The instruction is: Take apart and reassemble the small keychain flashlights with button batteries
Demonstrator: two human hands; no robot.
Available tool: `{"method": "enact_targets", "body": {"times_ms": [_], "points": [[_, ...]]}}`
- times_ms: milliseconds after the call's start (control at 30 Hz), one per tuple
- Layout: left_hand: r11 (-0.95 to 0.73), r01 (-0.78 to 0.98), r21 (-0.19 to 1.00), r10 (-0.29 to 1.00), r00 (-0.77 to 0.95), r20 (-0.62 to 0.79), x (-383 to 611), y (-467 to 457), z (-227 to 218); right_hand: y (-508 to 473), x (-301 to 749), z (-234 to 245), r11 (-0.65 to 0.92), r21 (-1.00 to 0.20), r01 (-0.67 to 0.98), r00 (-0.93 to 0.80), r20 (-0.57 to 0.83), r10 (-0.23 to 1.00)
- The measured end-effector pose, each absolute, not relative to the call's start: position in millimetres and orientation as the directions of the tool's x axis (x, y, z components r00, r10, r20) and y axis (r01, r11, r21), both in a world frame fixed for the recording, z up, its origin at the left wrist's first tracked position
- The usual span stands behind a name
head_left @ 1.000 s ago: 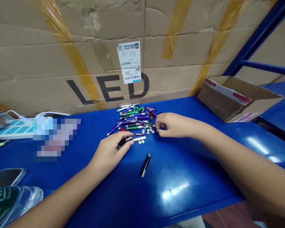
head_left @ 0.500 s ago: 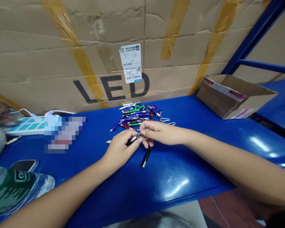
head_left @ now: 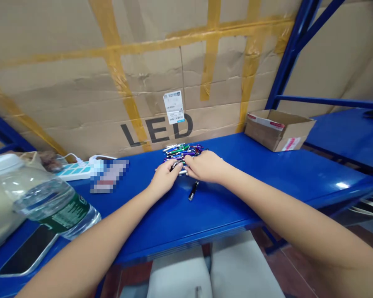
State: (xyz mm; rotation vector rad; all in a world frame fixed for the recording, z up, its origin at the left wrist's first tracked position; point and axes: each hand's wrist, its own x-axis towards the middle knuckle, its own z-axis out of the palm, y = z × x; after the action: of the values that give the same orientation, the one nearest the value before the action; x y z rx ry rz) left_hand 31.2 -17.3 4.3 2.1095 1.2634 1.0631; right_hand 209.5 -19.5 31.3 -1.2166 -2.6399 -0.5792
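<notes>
My left hand (head_left: 163, 179) is closed around a small black penlight (head_left: 175, 165) with a silver end, pinched between thumb and forefinger. Right beside its fingertips, my right hand (head_left: 207, 166) is bent palm down with its fingers curled; what they grip is hidden. A loose black cylinder (head_left: 193, 191) with a silver end lies on the blue table just in front of the hands. Behind the fingers is a heap of slim metal penlights (head_left: 178, 152) in purple, green, blue and silver, partly covered by my hands.
A large taped cardboard box (head_left: 161, 82) marked LED stands behind the blue table (head_left: 161, 223). An open carton (head_left: 264, 134) is at the right. To the left are a power strip (head_left: 77, 170), a water bottle (head_left: 62, 211) and a phone (head_left: 29, 250).
The view has shifted, showing more of the box and the table's front edge. My right hand has turned further palm down, its fingers now curled beside the left fingertips. The loose cylinder still lies in front.
</notes>
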Motion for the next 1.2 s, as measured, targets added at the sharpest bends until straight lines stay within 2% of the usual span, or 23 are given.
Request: {"method": "enact_targets", "body": {"times_ms": [267, 400, 500, 633, 833, 1000, 1200], "points": [[-0.521, 0.537, 0.663, 0.853, 0.287, 0.437, 35.9, -10.9, 6.0, -22.8, 210.1, 32.9, 0.522, 0.265, 0.811, -0.585, 0.338, 0.737], [-0.584, 0.578, 0.570, 0.811, 0.403, 0.424, 34.5, -13.1, 8.2, -17.0, 213.0, 30.2, 0.497, 0.152, 0.855, -0.518, 0.318, 0.794], [-0.642, 0.537, 0.547, 0.765, 0.490, 0.418, 35.8, -15.0, 6.2, -12.1, 216.2, 26.4, 0.515, 0.044, 0.856, -0.499, 0.333, 0.800], [-0.645, 0.534, 0.546, 0.763, 0.473, 0.440, 36.7, -13.5, 1.1, -8.3, 215.2, 18.1, 0.600, -0.030, 0.800, -0.557, 0.335, 0.760], [-0.516, 0.552, 0.655, 0.856, 0.299, 0.422, 35.5, -12.6, 0.2, -9.9, 211.0, 13.8, 0.605, -0.096, 0.791, -0.548, 0.331, 0.768], [-0.466, 0.444, 0.765, 0.882, 0.305, 0.360, 38.1, -17.0, 0.9, -10.7, 209.9, 14.9, 0.560, -0.138, 0.817, -0.490, 0.346, 0.800], [-0.456, 0.454, 0.765, 0.889, 0.263, 0.374, 38.2, -20.6, -1.4, -8.1, 209.7, 11.0, 0.562, -0.146, 0.814, -0.498, 0.321, 0.805]]}}
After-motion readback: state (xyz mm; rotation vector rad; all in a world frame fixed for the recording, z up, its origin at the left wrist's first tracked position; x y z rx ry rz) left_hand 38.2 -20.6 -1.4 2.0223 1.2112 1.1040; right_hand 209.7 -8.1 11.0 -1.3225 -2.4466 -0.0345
